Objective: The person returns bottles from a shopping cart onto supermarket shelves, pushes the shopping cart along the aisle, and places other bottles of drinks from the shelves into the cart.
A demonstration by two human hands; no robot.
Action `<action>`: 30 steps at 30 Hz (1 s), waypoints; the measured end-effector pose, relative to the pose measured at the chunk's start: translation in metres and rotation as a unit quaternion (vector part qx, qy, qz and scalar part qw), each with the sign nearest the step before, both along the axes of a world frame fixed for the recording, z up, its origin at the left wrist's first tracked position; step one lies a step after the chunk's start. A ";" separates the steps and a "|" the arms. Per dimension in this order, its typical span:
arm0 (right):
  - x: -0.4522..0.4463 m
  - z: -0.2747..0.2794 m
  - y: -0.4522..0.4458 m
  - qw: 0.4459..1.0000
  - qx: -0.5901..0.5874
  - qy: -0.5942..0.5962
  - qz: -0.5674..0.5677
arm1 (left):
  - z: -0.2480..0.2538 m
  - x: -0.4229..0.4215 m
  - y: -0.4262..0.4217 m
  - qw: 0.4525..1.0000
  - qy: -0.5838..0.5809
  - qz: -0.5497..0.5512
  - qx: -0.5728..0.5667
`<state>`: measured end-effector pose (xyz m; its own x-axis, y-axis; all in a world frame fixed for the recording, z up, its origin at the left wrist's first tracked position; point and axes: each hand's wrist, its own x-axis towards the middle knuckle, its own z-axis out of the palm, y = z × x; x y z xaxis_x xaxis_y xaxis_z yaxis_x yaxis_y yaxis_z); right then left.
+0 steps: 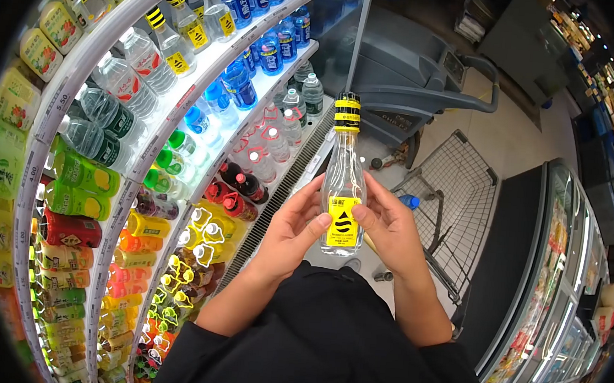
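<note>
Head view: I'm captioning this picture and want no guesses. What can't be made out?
All in the head view:
Back of the clear bottle: turned away from the camera.
Finest print on its yellow label: too small.
Left end of the shelves: cut off by the view's rounded edge.
Packages in the right-hand case: too blurred to identify.

1 head-worn, wide-angle camera looks forward and down over the torso (pixel 329 328), the bottle (pixel 345 176) near, the cart (pixel 457 202) farther off.

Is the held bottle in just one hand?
No, the left hand and right hand both hold the bottle, thumbs on its front.
</note>
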<state>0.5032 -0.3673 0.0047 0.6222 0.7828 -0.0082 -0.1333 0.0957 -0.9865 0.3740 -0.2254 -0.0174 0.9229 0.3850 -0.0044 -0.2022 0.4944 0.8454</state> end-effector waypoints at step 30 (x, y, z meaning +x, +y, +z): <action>-0.015 -0.003 0.014 1.000 -0.003 0.011 0.017 | -0.006 -0.019 -0.001 0.998 0.004 0.057 -0.020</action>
